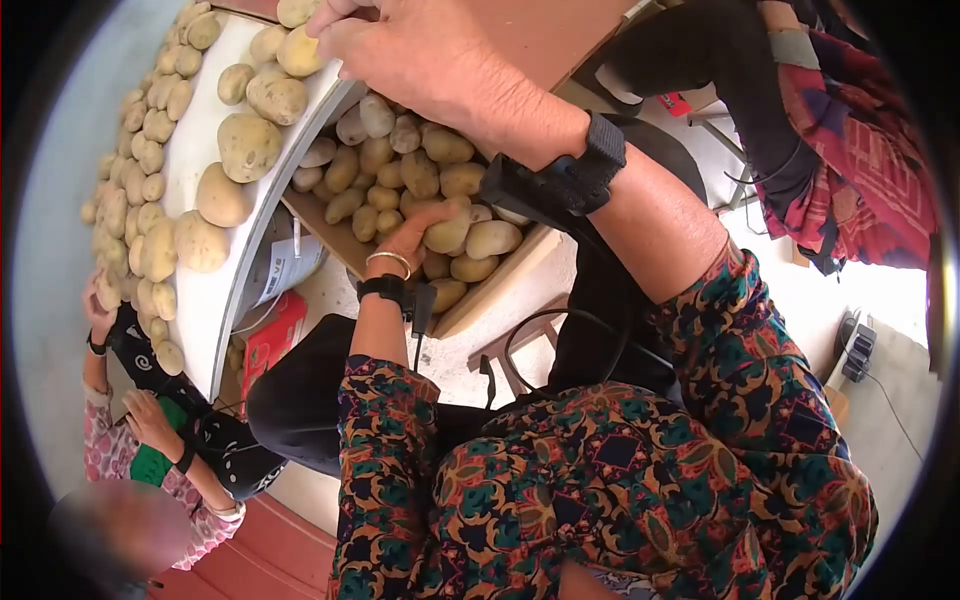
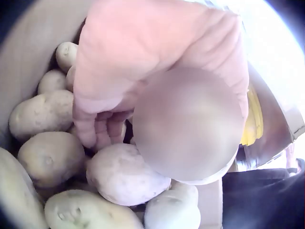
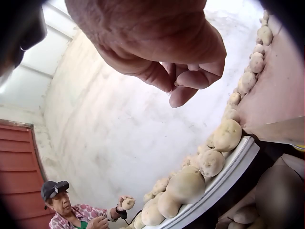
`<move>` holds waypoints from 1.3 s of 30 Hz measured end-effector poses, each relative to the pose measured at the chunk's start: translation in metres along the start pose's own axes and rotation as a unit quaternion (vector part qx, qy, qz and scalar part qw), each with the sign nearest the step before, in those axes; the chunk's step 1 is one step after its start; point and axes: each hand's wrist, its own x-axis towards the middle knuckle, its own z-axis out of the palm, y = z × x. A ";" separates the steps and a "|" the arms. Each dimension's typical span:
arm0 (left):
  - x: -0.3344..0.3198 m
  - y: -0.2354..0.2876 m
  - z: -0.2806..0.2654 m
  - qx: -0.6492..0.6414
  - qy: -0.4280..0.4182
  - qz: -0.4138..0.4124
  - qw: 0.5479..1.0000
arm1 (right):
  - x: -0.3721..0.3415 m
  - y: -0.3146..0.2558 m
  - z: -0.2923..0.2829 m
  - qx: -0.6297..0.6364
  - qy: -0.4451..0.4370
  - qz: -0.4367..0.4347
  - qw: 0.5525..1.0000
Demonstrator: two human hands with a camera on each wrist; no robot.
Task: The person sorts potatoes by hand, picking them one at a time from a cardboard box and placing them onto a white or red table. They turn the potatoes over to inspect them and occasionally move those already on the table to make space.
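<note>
My left hand (image 1: 410,237) reaches into a cardboard box of potatoes and grips a potato (image 1: 449,235) near the box's front side. In the left wrist view, fingers and thumb of the left hand (image 2: 157,52) curl down around a blurred round shape, with other potatoes (image 2: 127,174) beneath. My right hand (image 1: 420,60) is raised over the far end of the white table, its fingertips beside the potatoes (image 1: 300,50) there. In the right wrist view, the right hand (image 3: 162,47) has curled fingers, thumb tip against them, and no potato shows between them.
Potatoes line the curved edge of the white table (image 1: 200,300), with a longer row (image 1: 150,150) behind. Below the table stand a white bucket (image 1: 285,265) and a red box (image 1: 275,330). Another person (image 3: 71,212) sits at the left, holding a potato (image 3: 128,203). Cables hang near my knees.
</note>
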 end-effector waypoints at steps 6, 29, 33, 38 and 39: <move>0.002 -0.012 -0.006 -0.004 -0.039 -0.038 0.999 | 0.002 0.009 0.001 0.001 0.010 -0.020 1.000; -0.047 -0.006 -0.020 -0.327 -0.024 0.063 0.943 | 0.024 0.007 -0.043 0.281 -0.280 0.178 0.901; -0.082 0.004 -0.004 -0.352 -0.051 0.159 0.921 | 0.005 0.032 0.002 -0.121 -0.079 -0.008 0.990; -0.121 0.020 0.001 -0.283 -0.143 0.290 0.903 | -0.014 0.014 -0.005 -0.326 -0.369 0.062 0.868; -0.126 0.023 -0.002 -0.246 -0.160 0.304 0.907 | -0.018 0.015 -0.003 -0.319 -0.433 0.067 0.840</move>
